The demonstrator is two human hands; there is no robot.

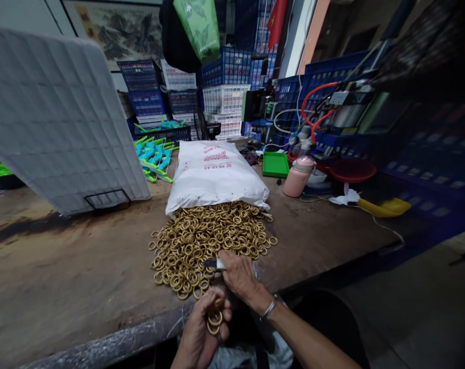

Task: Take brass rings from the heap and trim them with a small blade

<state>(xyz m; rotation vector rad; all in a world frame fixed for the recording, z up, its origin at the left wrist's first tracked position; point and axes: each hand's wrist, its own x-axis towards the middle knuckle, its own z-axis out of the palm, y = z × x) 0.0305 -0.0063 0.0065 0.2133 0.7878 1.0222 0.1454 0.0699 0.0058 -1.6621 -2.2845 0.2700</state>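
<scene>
A heap of gold-coloured rings [194, 236] spills across the table from the mouth of a white woven sack [217, 177] with red print. At the table's front edge, my left hand [204, 328] is closed around several of these rings [214, 322], which show between thumb and fingers. My right hand [238, 274] lies over the near right side of the heap. It grips a small flat tool [214, 263] with a pale handle part and a dark end pointing left over the rings. The tool's exact kind is hidden by the fingers.
A grey padded panel [63, 123] stands upright at the left. Behind the sack lie turquoise and green plastic pieces [155, 156]. To the right are a green tray [276, 164], a pink bottle [297, 177], a red dish [351, 169] and a yellow scoop [386, 206]. Stacked crates [227, 97] fill the back.
</scene>
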